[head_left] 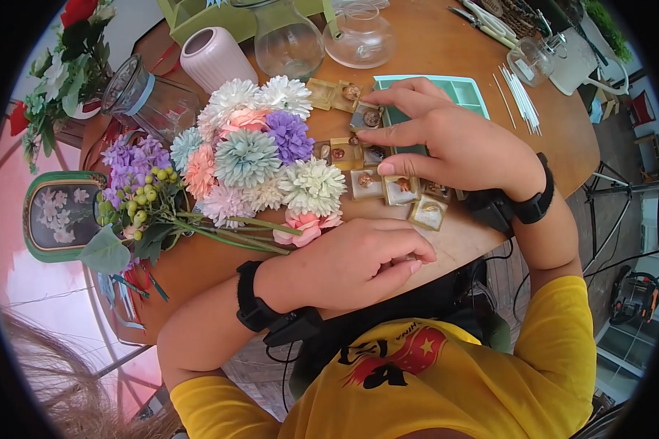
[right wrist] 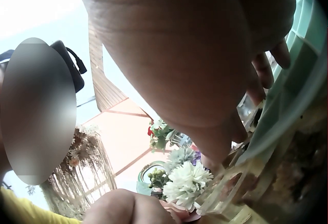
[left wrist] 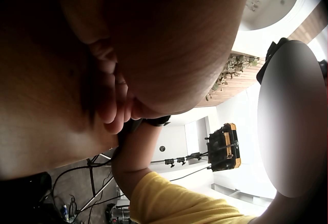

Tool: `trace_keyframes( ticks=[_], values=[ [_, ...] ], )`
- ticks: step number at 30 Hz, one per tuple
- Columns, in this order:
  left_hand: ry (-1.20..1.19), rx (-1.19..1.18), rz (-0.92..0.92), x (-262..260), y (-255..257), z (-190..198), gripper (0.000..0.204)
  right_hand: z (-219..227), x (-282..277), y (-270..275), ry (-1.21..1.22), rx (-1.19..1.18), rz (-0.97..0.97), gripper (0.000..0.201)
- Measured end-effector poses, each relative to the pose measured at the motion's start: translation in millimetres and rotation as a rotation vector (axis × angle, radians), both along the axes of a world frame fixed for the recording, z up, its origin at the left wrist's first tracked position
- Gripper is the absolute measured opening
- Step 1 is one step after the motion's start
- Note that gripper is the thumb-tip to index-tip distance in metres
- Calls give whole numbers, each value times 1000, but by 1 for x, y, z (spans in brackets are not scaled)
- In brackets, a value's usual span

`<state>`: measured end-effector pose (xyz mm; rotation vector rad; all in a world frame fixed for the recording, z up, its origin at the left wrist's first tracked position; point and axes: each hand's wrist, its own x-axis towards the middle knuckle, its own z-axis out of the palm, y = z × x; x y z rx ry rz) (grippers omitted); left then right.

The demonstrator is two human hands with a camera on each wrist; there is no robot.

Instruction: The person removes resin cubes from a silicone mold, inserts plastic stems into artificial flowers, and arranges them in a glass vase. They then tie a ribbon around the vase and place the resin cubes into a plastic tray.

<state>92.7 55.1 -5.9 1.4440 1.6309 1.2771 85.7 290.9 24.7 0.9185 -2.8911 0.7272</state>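
Note:
Several small square amber-clear boxes (head_left: pixel 367 184) with brown bits in them lie clustered on the wooden table. Over them reaches my right hand (head_left: pixel 454 139), fingers spread and partly straight, the fingertips right at the boxes; its palm covers part of a mint-green divided tray (head_left: pixel 467 94). In the right wrist view the tray's green wall (right wrist: pixel 302 75) runs beside the fingertips. My left hand (head_left: pixel 359 263) rests at the table's near edge with loosely curled fingers and nothing in them. In the left wrist view its fingers (left wrist: pixel 106 98) hang bent close to the tabletop.
A bunch of artificial flowers (head_left: pixel 245 157) lies left of the boxes. Behind stand a pink ribbed vase (head_left: pixel 216 58), glass vases (head_left: pixel 289 44) and a round glass bowl (head_left: pixel 359 36). White sticks (head_left: pixel 520 102) lie on the right; a green-framed picture (head_left: pixel 62 216) is far left.

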Motion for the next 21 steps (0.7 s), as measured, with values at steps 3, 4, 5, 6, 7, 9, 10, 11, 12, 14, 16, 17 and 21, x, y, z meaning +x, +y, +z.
trace_keyframes(
  ticks=[3, 4, 5, 6, 7, 9, 10, 11, 12, 14, 16, 17, 21],
  values=[
    [11, 4, -1, 0, 1, -1, 17, 0, -1, 1, 59, -43, 3, 40],
    [13, 5, -3, 0, 1, -1, 17, 2, -1, 1, 61, -62, 1, 38],
    [13, 6, -2, 0, 1, -1, 17, 5, -2, 3, 64, -81, -1, 36],
    [13, 8, 0, 0, 0, -1, 17, 8, -3, 4, 68, -98, -3, 36],
    [13, 9, 1, 0, 0, -1, 17, 11, -3, 6, 32, -153, -32, 34],
    [16, 13, 0, 0, -1, -1, 17, 17, -5, 12, -40, -261, -90, 31],
    [17, 15, -1, 0, -1, -1, 17, 20, -7, 16, -57, -269, -134, 29],
    [13, 13, -2, 0, -1, -1, 17, 23, -9, 21, -73, -276, -178, 26],
    [9, 11, -4, 0, -2, -1, 17, 26, -10, 27, -89, -283, -223, 24],
    [7, 6, -8, -1, -2, -1, 17, 28, -14, 40, -149, -340, -279, 18],
    [13, 3, -9, -1, -2, 0, 17, 26, -16, 54, -204, -435, -304, 16],
    [9, 4, -7, -1, -2, 1, 17, 25, -17, 60, -185, -419, -336, 18],
    [5, 2, -7, -1, -2, 1, 18, 27, -12, 80, -42, -205, -458, 40]
  ],
)
